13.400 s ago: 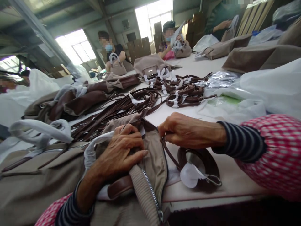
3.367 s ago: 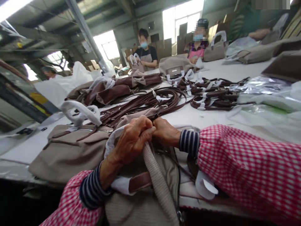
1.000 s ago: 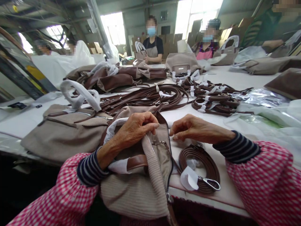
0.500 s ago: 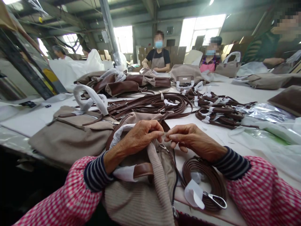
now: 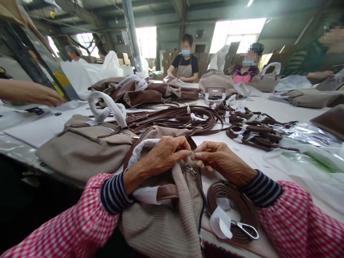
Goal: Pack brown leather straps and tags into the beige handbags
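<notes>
Just above the open zip edge of a taupe corduroy handbag [image 5: 158, 222], my left hand [image 5: 169, 152] is closed in a pinch. My right hand [image 5: 220, 159] pinches too, its fingertips almost meeting the left ones. Whatever lies between the fingertips is too small to make out. The bag's handle [image 5: 167, 193] is brown, partly wrapped in white. A small metal snap hook [image 5: 190, 167] lies by the bag's opening, below my fingers. To the right, under my right wrist, rests a coiled brown strap [image 5: 239, 200] with a silver clasp and a white paper wrap.
A second taupe bag [image 5: 83, 154] lies at the left. Beyond my hands are piled brown straps [image 5: 177, 116], tied strap coils [image 5: 252, 132] and stacked bags [image 5: 145, 95]. Clear plastic [image 5: 311, 134] lies at the right. A co-worker's hand [image 5: 34, 93] reaches in at the left; other people stand across the table.
My right fingertips have come closer to my left ones. A co-worker's arm has entered at the left. The view has shifted slightly.
</notes>
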A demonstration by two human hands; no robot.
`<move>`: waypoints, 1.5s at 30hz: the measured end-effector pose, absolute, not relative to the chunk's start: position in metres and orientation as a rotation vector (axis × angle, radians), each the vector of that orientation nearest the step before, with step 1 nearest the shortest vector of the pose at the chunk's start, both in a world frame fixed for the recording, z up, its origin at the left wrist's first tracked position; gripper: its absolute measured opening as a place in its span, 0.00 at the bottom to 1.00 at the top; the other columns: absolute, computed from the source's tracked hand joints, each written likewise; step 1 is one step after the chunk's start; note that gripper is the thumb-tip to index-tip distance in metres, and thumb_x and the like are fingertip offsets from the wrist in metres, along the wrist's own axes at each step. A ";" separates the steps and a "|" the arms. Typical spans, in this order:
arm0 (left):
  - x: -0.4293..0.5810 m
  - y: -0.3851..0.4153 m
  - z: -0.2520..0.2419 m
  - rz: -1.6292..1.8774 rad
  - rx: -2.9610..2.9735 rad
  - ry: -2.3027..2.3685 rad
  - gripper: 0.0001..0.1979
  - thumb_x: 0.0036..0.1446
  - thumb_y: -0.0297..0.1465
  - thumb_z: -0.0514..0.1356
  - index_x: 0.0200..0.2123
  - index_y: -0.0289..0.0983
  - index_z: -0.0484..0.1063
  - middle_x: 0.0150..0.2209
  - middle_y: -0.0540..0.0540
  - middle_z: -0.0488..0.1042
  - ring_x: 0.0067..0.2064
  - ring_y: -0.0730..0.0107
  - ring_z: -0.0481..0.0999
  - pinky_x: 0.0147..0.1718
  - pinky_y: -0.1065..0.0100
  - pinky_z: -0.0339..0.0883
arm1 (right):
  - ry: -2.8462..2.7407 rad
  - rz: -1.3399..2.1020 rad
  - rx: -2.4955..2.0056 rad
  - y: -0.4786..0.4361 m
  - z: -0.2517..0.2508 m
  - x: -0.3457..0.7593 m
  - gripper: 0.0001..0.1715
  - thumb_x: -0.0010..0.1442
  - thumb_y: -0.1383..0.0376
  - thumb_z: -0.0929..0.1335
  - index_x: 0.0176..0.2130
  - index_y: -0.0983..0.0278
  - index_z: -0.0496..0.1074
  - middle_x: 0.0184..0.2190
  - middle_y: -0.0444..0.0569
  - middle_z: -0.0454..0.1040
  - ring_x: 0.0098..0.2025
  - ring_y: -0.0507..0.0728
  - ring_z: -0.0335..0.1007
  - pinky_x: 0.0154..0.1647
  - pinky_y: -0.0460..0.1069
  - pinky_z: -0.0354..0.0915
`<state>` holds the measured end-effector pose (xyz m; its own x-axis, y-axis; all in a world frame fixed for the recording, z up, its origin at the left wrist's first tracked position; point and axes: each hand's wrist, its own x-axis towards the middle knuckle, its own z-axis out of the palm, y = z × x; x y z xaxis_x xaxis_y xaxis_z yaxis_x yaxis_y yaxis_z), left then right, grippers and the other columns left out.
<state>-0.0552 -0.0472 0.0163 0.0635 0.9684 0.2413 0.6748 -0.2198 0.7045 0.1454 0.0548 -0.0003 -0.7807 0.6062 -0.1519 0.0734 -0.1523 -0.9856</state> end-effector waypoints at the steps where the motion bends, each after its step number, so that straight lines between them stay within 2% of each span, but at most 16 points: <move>1: -0.055 -0.047 0.016 0.967 1.949 1.630 0.07 0.64 0.30 0.62 0.33 0.36 0.79 0.31 0.52 0.80 0.33 0.71 0.76 0.35 0.69 0.64 | -1.757 1.992 -0.765 0.055 -0.001 0.145 0.18 0.50 0.58 0.82 0.33 0.69 0.81 0.29 0.50 0.81 0.26 0.48 0.73 0.20 0.38 0.61; 6: -0.055 -0.046 0.012 0.956 2.002 1.628 0.06 0.63 0.28 0.62 0.34 0.36 0.79 0.31 0.52 0.79 0.32 0.72 0.74 0.35 0.69 0.62 | -1.793 1.984 -0.753 0.054 0.000 0.142 0.17 0.52 0.58 0.81 0.34 0.69 0.82 0.28 0.51 0.81 0.25 0.48 0.72 0.20 0.39 0.61; 18: -0.049 -0.043 0.015 0.913 1.933 1.755 0.07 0.63 0.28 0.62 0.33 0.36 0.79 0.31 0.50 0.81 0.33 0.68 0.76 0.36 0.67 0.63 | -1.672 2.016 -0.750 0.051 -0.001 0.134 0.20 0.47 0.57 0.83 0.31 0.69 0.80 0.26 0.50 0.80 0.23 0.48 0.70 0.19 0.40 0.62; 24: -0.049 -0.042 0.015 0.833 1.956 1.797 0.13 0.67 0.36 0.60 0.32 0.37 0.79 0.29 0.49 0.79 0.32 0.67 0.74 0.35 0.66 0.61 | -1.671 1.992 -0.704 0.051 -0.002 0.137 0.20 0.48 0.57 0.82 0.31 0.70 0.79 0.26 0.50 0.79 0.23 0.47 0.69 0.20 0.40 0.62; 28: -0.053 -0.043 0.014 0.815 2.040 1.722 0.12 0.69 0.35 0.58 0.35 0.38 0.77 0.34 0.51 0.79 0.38 0.66 0.74 0.44 0.63 0.62 | -1.696 1.999 -0.678 0.051 -0.005 0.137 0.19 0.51 0.57 0.81 0.32 0.69 0.79 0.24 0.48 0.78 0.22 0.46 0.67 0.20 0.40 0.59; 32: -0.055 -0.044 0.015 0.772 2.033 1.672 0.11 0.69 0.35 0.58 0.36 0.39 0.77 0.37 0.51 0.80 0.43 0.63 0.75 0.56 0.58 0.57 | -1.707 1.979 -0.671 0.051 -0.010 0.137 0.19 0.51 0.57 0.81 0.31 0.69 0.78 0.24 0.48 0.77 0.22 0.46 0.65 0.19 0.41 0.56; 35: -0.055 -0.045 0.015 0.762 1.995 1.647 0.09 0.67 0.34 0.59 0.36 0.40 0.78 0.38 0.52 0.81 0.44 0.63 0.75 0.57 0.58 0.56 | -1.712 1.954 -0.677 0.052 -0.012 0.136 0.18 0.51 0.58 0.80 0.31 0.69 0.78 0.23 0.47 0.76 0.22 0.46 0.64 0.20 0.41 0.54; 39: -0.053 -0.046 0.017 0.749 1.970 1.683 0.12 0.67 0.31 0.56 0.31 0.38 0.75 0.34 0.51 0.80 0.41 0.65 0.74 0.56 0.57 0.57 | -1.748 1.930 -0.658 0.053 -0.013 0.137 0.16 0.53 0.59 0.79 0.32 0.69 0.79 0.23 0.47 0.76 0.22 0.47 0.65 0.21 0.42 0.53; 45: -0.050 -0.044 0.017 0.746 1.991 1.705 0.12 0.67 0.32 0.56 0.29 0.39 0.73 0.33 0.51 0.80 0.40 0.64 0.75 0.55 0.57 0.58 | -1.765 1.902 -0.641 0.054 -0.015 0.138 0.14 0.55 0.59 0.79 0.32 0.69 0.80 0.24 0.47 0.77 0.23 0.47 0.66 0.21 0.42 0.55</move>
